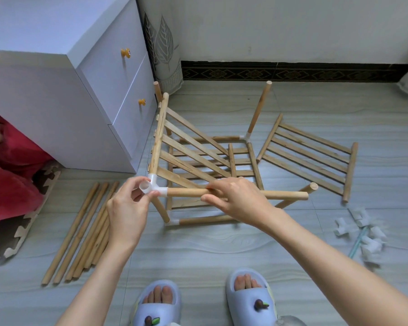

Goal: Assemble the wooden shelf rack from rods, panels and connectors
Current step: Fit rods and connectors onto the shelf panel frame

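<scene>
On the floor, middle: the half-built rack (198,161) sits on the grey tiles just ahead of the person's slippered feet, its frame of rods joined by white corner pieces.
Tilted panel: a slatted panel (189,147) leans inside the frame, its high side along the left rod, sloping down to the right.
White connector: a three-way connector (154,188) caps the near left corner, with one open socket facing the camera.
Left hand: the left hand (127,208) pinches that connector between thumb and fingers.
Right hand: the right hand (239,200) is curled around a horizontal rod (186,192), whose left end sits in the connector.
Upright rods: two rods stick up at the back, one at the right corner (259,107), one by the drawers.
Spare panel: a second slatted panel (309,156) lies flat just right of the rack.
Loose rods: a bundle of rods (80,231) lies side by side on the left, near the foam mat.
Spare connectors: a little pile of white connectors (363,234) sits well off to the right.
Background: white drawer unit (92,97) with yellow knobs, hard against the rack's left side; can't tell if they touch.
</scene>
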